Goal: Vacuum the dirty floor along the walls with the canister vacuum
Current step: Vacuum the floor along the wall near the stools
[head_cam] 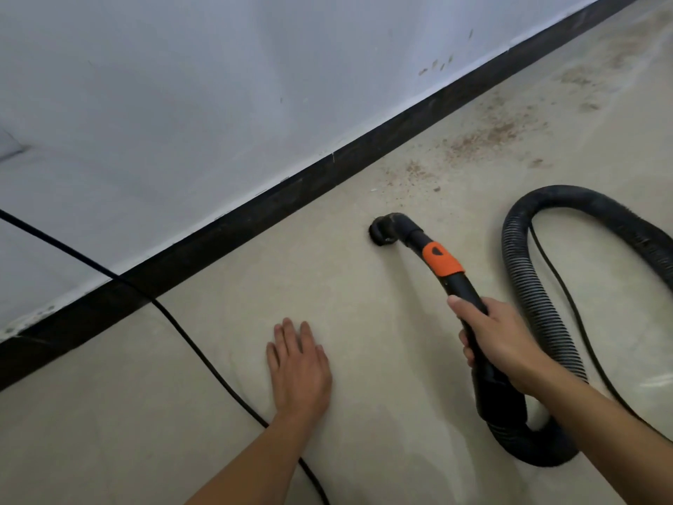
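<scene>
Pale concrete floor (327, 286) meeting a white wall (182, 85) at a black skirting board (291, 191). The right hand (499, 337) is wrapped around the black wand (462, 289), thumb laid along the top. Just ahead of this grip sits an orange collar (442, 258), and beyond that the round nozzle (382, 233) rests mouth-down on the floor, near the skirting but not touching it. Behind the grip, the ribbed hose (524, 278) loops away to the right; the canister itself is out of view. The left hand (298, 366) lies flat on the floor to the left of the grip, fingers straight and together, holding nothing. A thin black cord (182, 329) runs further left. Brown grit (499, 134) lies scattered further along the wall, ahead of and to the right of the nozzle. For a clean pass, the nozzle should probably stay flush with the floor, be brought against the skirting and move slowly toward the grit, with slack kept in the hose.
</scene>
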Motion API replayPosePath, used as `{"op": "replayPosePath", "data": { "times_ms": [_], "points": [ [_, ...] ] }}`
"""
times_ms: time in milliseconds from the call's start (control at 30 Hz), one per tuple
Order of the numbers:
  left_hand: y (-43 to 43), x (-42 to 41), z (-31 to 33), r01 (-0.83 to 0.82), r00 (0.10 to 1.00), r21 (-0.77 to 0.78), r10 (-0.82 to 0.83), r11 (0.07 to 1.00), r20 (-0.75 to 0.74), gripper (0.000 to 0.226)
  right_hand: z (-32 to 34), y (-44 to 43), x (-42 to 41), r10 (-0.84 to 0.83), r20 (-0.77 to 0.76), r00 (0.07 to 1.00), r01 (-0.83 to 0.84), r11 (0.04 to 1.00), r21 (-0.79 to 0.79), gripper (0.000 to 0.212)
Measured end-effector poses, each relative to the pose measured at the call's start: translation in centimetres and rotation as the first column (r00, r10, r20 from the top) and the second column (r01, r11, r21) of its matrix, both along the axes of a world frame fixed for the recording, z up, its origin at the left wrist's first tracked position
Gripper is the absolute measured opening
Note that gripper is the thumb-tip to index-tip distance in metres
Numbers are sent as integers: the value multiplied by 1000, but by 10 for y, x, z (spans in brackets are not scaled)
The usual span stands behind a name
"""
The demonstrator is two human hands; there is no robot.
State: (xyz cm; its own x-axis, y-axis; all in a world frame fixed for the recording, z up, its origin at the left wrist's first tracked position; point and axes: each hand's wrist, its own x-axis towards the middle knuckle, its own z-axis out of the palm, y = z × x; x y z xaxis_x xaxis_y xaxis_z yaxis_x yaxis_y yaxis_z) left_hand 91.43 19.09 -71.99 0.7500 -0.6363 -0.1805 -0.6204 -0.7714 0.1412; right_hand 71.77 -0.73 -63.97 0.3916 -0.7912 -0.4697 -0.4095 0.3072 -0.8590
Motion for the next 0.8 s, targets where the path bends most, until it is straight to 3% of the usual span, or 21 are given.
{"op": "replayPosePath", "data": {
  "times_ms": [133,300,433,567,633,733,800],
  "points": [
    [2,0,-4,27,1000,-30,-26,999,14,56,-3,-15,10,-95,18,995,95,995,-43,36],
    [7,0,-9,12,1000,-73,-11,997,19,57,-11,-10,34,73,-55,996,-79,989,-122,42],
    [4,-1,-9,26,1000,-105,-25,994,11,57,-4,-27,52,-10,-66,998,0,989,-146,37],
    [6,-2,-8,24,1000,-100,-22,995,18,61,0,-9,49,209,-70,975,-216,970,-114,38],
    [5,-1,-5,16,1000,-107,-14,994,19,64,1,10,35,296,-146,944,-317,936,-153,45],
    [1,0,-4,10,1000,-102,-8,995,19,64,1,19,31,299,-299,906,-380,886,-266,43],
    [3,0,-4,10,1000,-93,-9,996,17,65,0,12,41,226,-324,919,-329,892,-311,37]
  ]
}}
